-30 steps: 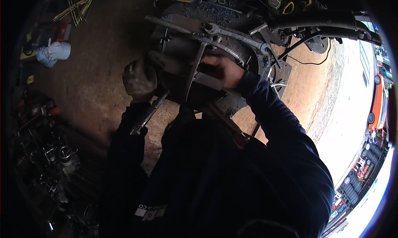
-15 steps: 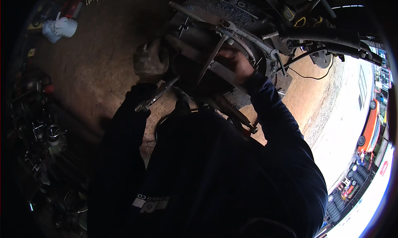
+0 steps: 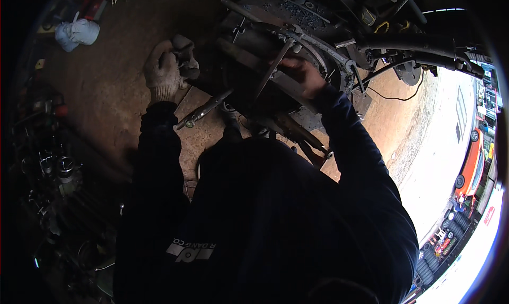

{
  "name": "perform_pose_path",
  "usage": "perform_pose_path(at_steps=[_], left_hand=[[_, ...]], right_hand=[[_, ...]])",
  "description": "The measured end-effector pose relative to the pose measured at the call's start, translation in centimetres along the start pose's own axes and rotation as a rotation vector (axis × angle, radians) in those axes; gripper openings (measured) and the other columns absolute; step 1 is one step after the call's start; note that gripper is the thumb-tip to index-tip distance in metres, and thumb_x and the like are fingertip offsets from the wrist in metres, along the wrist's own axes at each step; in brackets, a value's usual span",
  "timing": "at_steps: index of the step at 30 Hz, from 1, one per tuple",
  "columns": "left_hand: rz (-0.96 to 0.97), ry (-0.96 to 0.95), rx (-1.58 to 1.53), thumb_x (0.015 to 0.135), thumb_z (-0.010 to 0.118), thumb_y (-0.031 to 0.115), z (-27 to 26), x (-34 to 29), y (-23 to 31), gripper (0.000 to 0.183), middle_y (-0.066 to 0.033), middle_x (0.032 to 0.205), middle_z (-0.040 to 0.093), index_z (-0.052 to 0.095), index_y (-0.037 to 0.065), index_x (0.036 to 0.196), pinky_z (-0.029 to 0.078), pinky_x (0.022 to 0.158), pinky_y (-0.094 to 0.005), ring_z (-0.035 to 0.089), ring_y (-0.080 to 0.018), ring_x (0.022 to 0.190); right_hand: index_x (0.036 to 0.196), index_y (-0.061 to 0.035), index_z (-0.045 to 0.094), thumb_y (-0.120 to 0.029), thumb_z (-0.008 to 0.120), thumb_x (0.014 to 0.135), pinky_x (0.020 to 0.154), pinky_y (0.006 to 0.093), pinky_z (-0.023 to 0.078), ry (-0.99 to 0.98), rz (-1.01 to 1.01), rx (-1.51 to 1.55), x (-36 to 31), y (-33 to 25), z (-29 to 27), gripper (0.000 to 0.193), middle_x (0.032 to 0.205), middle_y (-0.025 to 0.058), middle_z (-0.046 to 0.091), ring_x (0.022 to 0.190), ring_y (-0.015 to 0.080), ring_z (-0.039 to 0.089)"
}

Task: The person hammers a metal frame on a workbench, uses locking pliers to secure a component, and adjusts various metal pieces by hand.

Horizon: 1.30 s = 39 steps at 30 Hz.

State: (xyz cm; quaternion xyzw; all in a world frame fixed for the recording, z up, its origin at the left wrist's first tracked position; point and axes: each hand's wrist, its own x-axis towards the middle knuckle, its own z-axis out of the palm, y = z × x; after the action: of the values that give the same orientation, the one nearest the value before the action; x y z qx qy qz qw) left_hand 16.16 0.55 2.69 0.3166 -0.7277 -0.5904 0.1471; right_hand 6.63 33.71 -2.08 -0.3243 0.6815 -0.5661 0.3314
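Note:
My left hand [image 3: 162, 73], in a pale knitted work glove, is closed round a dark, lumpy metal piece [image 3: 186, 59] left of the metal workstand. Shadow hides the piece's exact kind. My bare right hand [image 3: 307, 77] is at the stand, fingers curled in behind a curved metal strip [image 3: 272, 71] and just above a flat metal bar [image 3: 289, 89]. What those fingers grip is lost in the dark. Below my left hand, a steel rod-like handle [image 3: 204, 111] slants out from the stand.
Long metal arms [image 3: 328, 52] and a tape measure [image 3: 368, 18] lie on the stand's far side. A thick black tube [image 3: 408, 45] extends right. A white bag [image 3: 78, 32] sits on the brown floor at far left, above dark machine parts [image 3: 65, 169]. An orange car [image 3: 470, 166] stands outside.
My left hand has moved left, away from the stand, and the dark metal piece now shows in it. The right hand stays at nearly the same spot.

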Motion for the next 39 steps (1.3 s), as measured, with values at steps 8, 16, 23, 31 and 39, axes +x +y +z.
perform_pose_path(at_steps=[8, 16, 23, 31, 39], left_hand=[[0.151, -0.179, 0.933, 0.096, 0.062, 0.04, 3.8, 0.6, 0.2, 0.042, -0.0143, 0.094, 0.07, 0.061, 0.019, 0.133, 0.057, 0.062, -0.0395, 0.07, -0.0267, 0.076], [0.635, -0.298, 1.032, 0.094, 0.059, 0.03, 5.8, 0.8, -2.1, 0.057, -0.0175, 0.121, 0.068, 0.041, 0.037, 0.148, 0.058, 0.087, -0.049, 0.069, -0.0379, 0.107], [0.569, -0.412, 0.937, 0.093, 0.058, 0.027, 5.6, 1.9, -2.7, 0.054, -0.0164, 0.122, 0.068, 0.047, 0.033, 0.145, 0.056, 0.09, -0.049, 0.067, -0.0387, 0.108], [0.499, -0.478, 0.91, 0.092, 0.056, 0.015, 5.5, 1.5, -1.8, 0.053, -0.0156, 0.129, 0.065, 0.05, 0.02, 0.144, 0.053, 0.096, -0.0436, 0.065, -0.0337, 0.116], [0.45, -0.46, 0.764, 0.092, 0.054, 0.014, 5.4, 0.8, -1.4, 0.054, -0.0198, 0.131, 0.064, 0.048, 0.017, 0.146, 0.052, 0.099, -0.0411, 0.065, -0.0356, 0.117]], right_hand=[[0.129, -0.0066, 0.067, 0.02, 0.045, 0.068, 0.116, 0.0355, 0.04, 0.038, 0.079, 0.104, -0.2, 1.9, -1.2, 0.071, 0.138, 0.0135, 0.061, 0.133, 0.0256, 0.053], [0.126, -0.0006, 0.066, 0.001, 0.069, 0.086, 0.112, 0.0347, 0.043, 0.036, -0.114, -0.285, 0.1, 0.3, -0.9, 0.039, 0.131, 0.0138, 0.064, 0.125, 0.022, 0.06], [0.133, -0.0112, 0.065, -0.02, 0.071, 0.094, 0.111, 0.0359, 0.045, 0.092, -0.054, -0.299, -0.4, 0.2, -0.1, 0.04, 0.136, 0.0125, 0.062, 0.126, 0.0274, 0.06], [0.141, -0.0066, 0.056, -0.013, 0.065, 0.095, 0.11, 0.0406, 0.045, 0.133, -0.012, -0.478, -2.5, -0.6, 0.0, 0.047, 0.139, 0.0177, 0.059, 0.129, 0.0305, 0.058], [0.135, -0.0044, 0.06, -0.014, 0.069, 0.094, 0.102, 0.0391, 0.05, 0.326, 0.039, -0.618, -7.6, -2.9, 1.2, 0.043, 0.131, 0.0184, 0.064, 0.122, 0.0292, 0.063]])
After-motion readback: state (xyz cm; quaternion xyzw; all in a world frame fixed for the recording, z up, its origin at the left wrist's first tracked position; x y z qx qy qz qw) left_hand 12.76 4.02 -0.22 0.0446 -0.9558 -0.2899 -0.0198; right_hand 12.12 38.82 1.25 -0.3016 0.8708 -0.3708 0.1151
